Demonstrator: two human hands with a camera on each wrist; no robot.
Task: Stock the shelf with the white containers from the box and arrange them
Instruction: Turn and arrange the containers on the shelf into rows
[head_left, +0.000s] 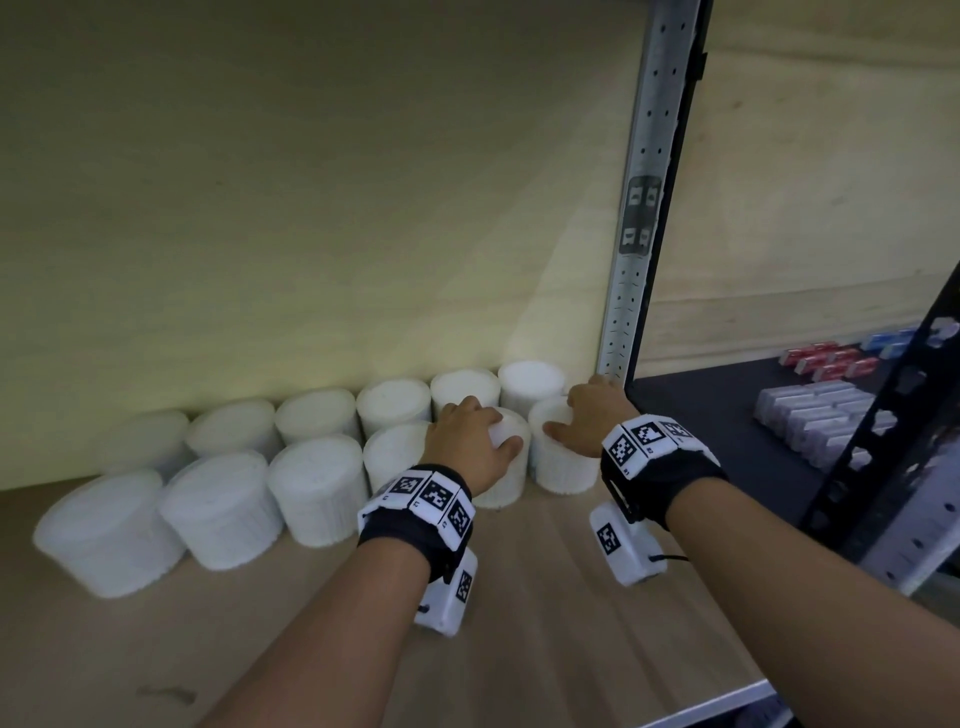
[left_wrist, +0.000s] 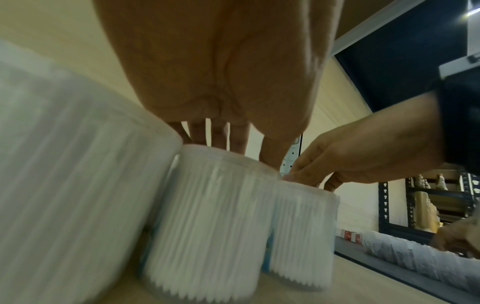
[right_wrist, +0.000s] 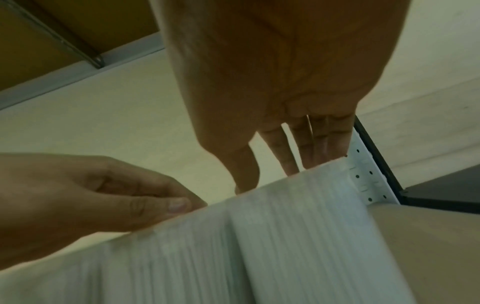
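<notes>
Two rows of white ribbed containers stand along the back wall of the wooden shelf (head_left: 545, 623). My left hand (head_left: 491, 423) grips from above the lid of a front-row white container (head_left: 506, 480), thumb on its near side; the left wrist view shows the fingers (left_wrist: 221, 139) coming down on this container (left_wrist: 207, 216). My right hand (head_left: 574, 408) grips the top of the rightmost front-row container (head_left: 563, 465) the same way. In the right wrist view its fingers (right_wrist: 301, 148) reach over that container (right_wrist: 298, 226). The two held containers stand side by side, nearly touching.
A perforated metal upright (head_left: 634, 260) stands just right of my right hand. Beyond it a dark shelf (head_left: 701, 410) holds red and blue boxes (head_left: 826, 358) and white packs (head_left: 810, 415). A black rack post (head_left: 883, 441) stands at the right. Bare wood lies before the rows.
</notes>
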